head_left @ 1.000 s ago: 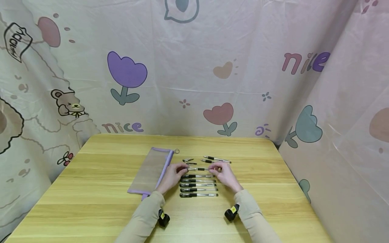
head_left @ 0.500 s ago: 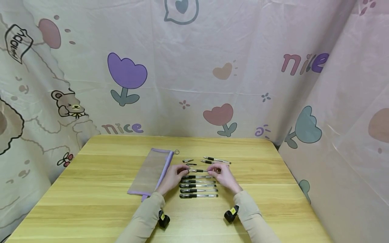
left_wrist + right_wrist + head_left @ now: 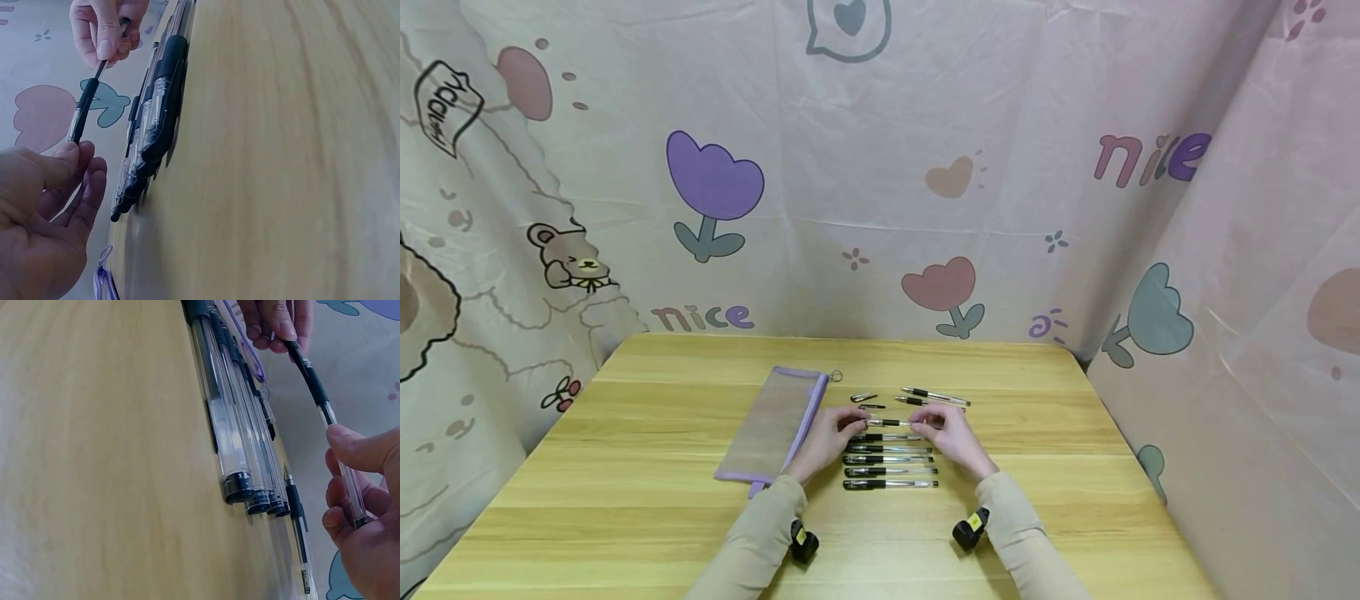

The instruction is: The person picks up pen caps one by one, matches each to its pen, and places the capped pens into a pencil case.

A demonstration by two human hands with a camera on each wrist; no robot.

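Note:
A clear-barrelled gel pen with a black grip [image 3: 891, 422] is held level between both hands, above the row of pens in the head view. My left hand [image 3: 829, 433] pinches its capped end between thumb and fingers, as the left wrist view shows with the black grip [image 3: 89, 97] beyond the fingertips. My right hand [image 3: 951, 433] pinches the clear barrel [image 3: 351, 487]; the barrel's black end plug lies against the palm side. Just nearer the body, several capped gel pens [image 3: 891, 483] lie parallel on the table, black caps to the left.
Two loose pen caps [image 3: 863, 397] lie beyond the left hand. Two uncapped pens [image 3: 936, 395] sit beyond the right hand. A flat mesh pencil pouch [image 3: 767, 425] with purple edging lies left, partly behind the left forearm. The wooden table [image 3: 587, 483] meets a printed curtain [image 3: 850, 167].
The pen's black grip has shifted slightly left, toward the left hand, and the right hand has come a little closer to it. The pens on the table stay put.

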